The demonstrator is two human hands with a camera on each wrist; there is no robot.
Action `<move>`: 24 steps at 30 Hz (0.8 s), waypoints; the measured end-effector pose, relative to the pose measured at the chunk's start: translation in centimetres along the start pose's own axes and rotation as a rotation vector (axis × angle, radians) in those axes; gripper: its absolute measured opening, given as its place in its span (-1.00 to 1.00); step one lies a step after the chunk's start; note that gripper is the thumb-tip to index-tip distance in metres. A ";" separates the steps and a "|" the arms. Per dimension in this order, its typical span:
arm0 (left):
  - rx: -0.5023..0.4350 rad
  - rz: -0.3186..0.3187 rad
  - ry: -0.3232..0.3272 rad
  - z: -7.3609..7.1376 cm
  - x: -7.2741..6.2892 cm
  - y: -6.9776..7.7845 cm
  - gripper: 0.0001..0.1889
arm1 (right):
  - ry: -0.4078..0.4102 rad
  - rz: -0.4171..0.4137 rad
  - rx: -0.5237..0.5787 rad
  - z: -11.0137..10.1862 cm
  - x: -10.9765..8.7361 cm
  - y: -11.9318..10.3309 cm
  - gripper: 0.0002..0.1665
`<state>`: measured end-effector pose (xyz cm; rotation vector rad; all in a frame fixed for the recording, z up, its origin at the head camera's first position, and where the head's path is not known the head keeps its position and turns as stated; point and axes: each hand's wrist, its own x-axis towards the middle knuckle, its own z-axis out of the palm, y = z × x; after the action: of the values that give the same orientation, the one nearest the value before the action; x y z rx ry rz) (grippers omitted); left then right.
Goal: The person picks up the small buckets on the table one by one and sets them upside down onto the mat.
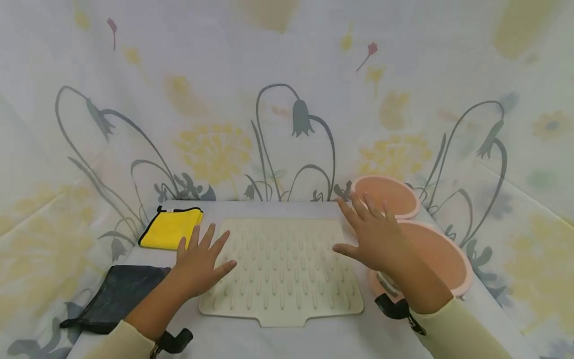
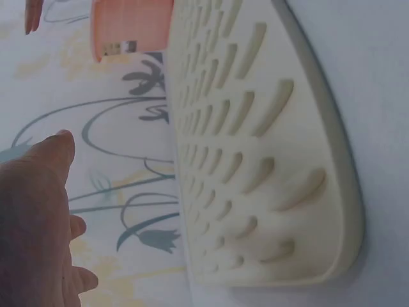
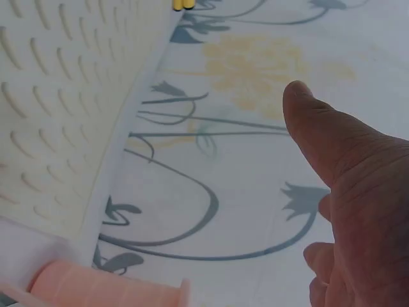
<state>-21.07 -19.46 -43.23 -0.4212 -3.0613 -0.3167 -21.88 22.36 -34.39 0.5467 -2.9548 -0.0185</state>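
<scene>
A cream drain board with rows of raised ridges lies flat at the middle of the table, its short lip toward me. My left hand hovers over the board's left edge, fingers spread and holding nothing. Past the board's right edge, my right hand is also spread and empty, overlapping two pink tubs in the head view. Of these, the far tub is smaller and the near tub larger. Each wrist view shows its own thumb or thumb stretched out, away from the board.
A folded yellow cloth with black edging lies at the back left. Nearer me on that side is a dark grey folded cloth. A flower-printed curtain stands behind the white table and along both sides.
</scene>
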 end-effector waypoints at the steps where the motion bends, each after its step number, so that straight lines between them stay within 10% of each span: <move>1: -0.019 -0.011 -0.004 0.2 -0.2 0.2 -0.11 | 0.004 0.003 0.003 -0.1 -0.4 0.1 0.36; 13: -0.275 -0.130 -0.078 1.5 -1.9 1.3 -0.08 | 0.042 0.079 0.156 -0.8 -5.0 1.8 0.43; 24: -0.473 -0.246 -0.102 3.3 -3.6 0.8 -0.09 | 0.437 -0.106 0.259 1.6 -9.6 4.9 0.02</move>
<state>-17.45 -18.96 -46.52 -0.0661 -3.1165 -1.0697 -14.93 30.35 -37.10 0.6432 -2.5125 0.4218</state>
